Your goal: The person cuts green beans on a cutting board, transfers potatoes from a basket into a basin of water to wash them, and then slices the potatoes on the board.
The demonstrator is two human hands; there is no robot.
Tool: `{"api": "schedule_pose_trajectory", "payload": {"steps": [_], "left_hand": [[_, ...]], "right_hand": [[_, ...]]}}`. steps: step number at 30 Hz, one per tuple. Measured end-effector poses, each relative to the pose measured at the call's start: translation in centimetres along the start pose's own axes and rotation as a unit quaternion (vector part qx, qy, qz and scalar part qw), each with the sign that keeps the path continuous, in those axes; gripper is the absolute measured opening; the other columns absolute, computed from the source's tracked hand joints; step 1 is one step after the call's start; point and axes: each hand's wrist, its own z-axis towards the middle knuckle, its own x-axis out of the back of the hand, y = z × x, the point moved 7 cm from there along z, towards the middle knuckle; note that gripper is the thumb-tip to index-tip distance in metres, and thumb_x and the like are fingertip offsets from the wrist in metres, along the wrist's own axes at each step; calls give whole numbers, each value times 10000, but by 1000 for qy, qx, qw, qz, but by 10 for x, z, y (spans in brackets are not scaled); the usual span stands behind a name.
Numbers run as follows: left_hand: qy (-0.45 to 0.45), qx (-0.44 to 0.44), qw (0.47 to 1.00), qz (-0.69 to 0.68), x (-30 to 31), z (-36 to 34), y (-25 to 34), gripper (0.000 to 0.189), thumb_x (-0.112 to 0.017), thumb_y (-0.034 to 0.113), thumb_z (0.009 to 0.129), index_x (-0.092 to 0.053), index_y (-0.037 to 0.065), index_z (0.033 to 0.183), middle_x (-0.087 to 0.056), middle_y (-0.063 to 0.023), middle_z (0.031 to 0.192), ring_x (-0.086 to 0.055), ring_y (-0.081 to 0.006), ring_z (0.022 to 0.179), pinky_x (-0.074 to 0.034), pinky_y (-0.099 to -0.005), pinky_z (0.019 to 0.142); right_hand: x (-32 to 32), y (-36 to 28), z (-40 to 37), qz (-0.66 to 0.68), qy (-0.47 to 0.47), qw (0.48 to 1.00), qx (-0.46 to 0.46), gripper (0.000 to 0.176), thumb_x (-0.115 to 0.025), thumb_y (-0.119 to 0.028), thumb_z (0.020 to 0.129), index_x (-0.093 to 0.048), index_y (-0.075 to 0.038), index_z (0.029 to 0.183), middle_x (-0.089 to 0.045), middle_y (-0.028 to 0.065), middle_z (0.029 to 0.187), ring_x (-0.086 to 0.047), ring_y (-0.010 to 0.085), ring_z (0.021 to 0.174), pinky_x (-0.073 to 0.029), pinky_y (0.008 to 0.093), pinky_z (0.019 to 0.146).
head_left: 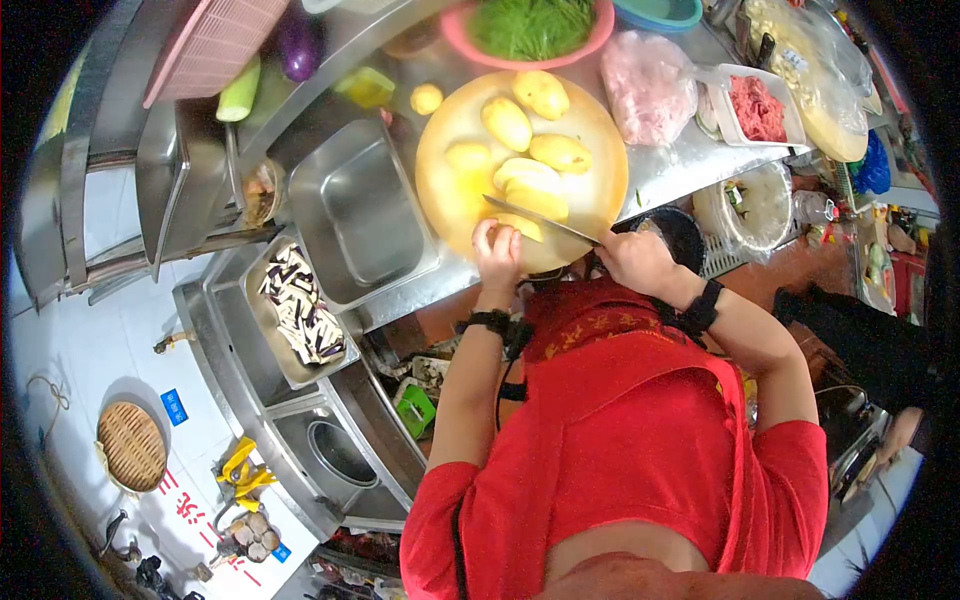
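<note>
A round wooden board bears several peeled yellow potatoes. My right hand, at the board's near right edge, is closed on the handle of a knife, whose blade reaches left over the board. Under and beside the blade lies a potato piece, with the curled fingers of my left hand pressed on its left end. Just beyond the blade sit cut potato slices.
An empty steel tray stands left of the board, and a tray of cut eggplant sits lower left. Beyond are a pink basin of greens, bagged meat and a white tray of minced meat.
</note>
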Motion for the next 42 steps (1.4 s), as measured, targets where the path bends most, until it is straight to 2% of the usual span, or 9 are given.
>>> {"api": "schedule_pose_trajectory", "payload": {"steps": [8, 15, 22, 27, 29, 32, 35, 38, 42], "left_hand": [[4, -19, 1000, 9, -2, 2, -1, 85, -574, 85, 778, -550, 26, 835, -430, -175, 1037, -496, -315, 888, -455, -397, 781], [17, -23, 1000, -2, -6, -1, -8, 103, -564, 116, 803, -525, 40, 861, -421, -174, 1039, -480, -317, 914, -442, -404, 792], [22, 22, 999, -34, -5, -5, -12, 113, -597, 106, 767, -547, 51, 853, -470, -168, 1033, -488, -333, 944, -426, -422, 822], [16, 20, 999, -24, -5, -3, -9, 110, -594, 106, 770, -542, 49, 849, -469, -170, 1031, -487, -336, 942, -428, -420, 815], [12, 24, 999, -22, -5, -4, -11, 108, -595, 107, 769, -542, 50, 844, -470, -169, 1031, -487, -337, 941, -428, -419, 813], [17, -19, 1000, -11, -5, -1, -6, 95, -552, 105, 800, -518, 26, 842, -418, -173, 1038, -482, -317, 896, -438, -406, 779], [20, 2, 1000, -14, -2, -5, -9, 113, -609, 111, 758, -556, 51, 838, -475, -169, 1030, -495, -342, 935, -434, -420, 804], [25, 21, 999, -25, -6, -3, -13, 115, -609, 110, 763, -557, 49, 846, -474, -170, 1033, -501, -339, 937, -438, -421, 802], [20, 41, 998, -42, -4, -5, -13, 120, -613, 114, 765, -559, 49, 850, -475, -168, 1031, -501, -340, 937, -440, -422, 801]], "right_hand": [[7, -5, 0, -7, -24, 1000, 5, 182, -482, -205, 834, -530, -30, 826, -585, 169, 589, -599, 331, 546, -487, 429, 507], [-42, 2, 18, -28, -56, 998, -13, 171, -480, -177, 810, -556, -25, 787, -599, 172, 613, -612, 324, 565, -493, 426, 516], [-3, -7, 2, 20, -35, 999, -15, 214, -495, -229, 832, -535, -19, 834, -591, 184, 608, -604, 344, 565, -488, 439, 514], [-3, -5, 3, 24, -24, 999, 10, 215, -494, -227, 835, -533, -15, 827, -589, 182, 605, -604, 343, 564, -489, 441, 516], [-17, -5, 7, 18, -33, 999, 3, 217, -493, -224, 833, -540, -13, 821, -594, 185, 616, -606, 340, 565, -490, 443, 521], [-42, -5, 22, -13, -65, 998, -2, 222, -490, -223, 833, -548, -10, 823, -600, 188, 633, -611, 332, 575, -495, 438, 535], [-39, -4, 25, -7, -89, 996, -5, 229, -487, -226, 834, -552, -7, 838, -603, 193, 645, -613, 334, 588, -493, 437, 542], [-11, -9, 19, 41, -29, 999, -6, 219, -490, -221, 833, -541, -8, 843, -598, 192, 639, -611, 339, 595, -488, 439, 543], [10, -16, 7, 28, -13, 999, 14, 208, -495, -214, 834, -524, -8, 846, -587, 191, 616, -604, 347, 585, -483, 443, 531]]}}
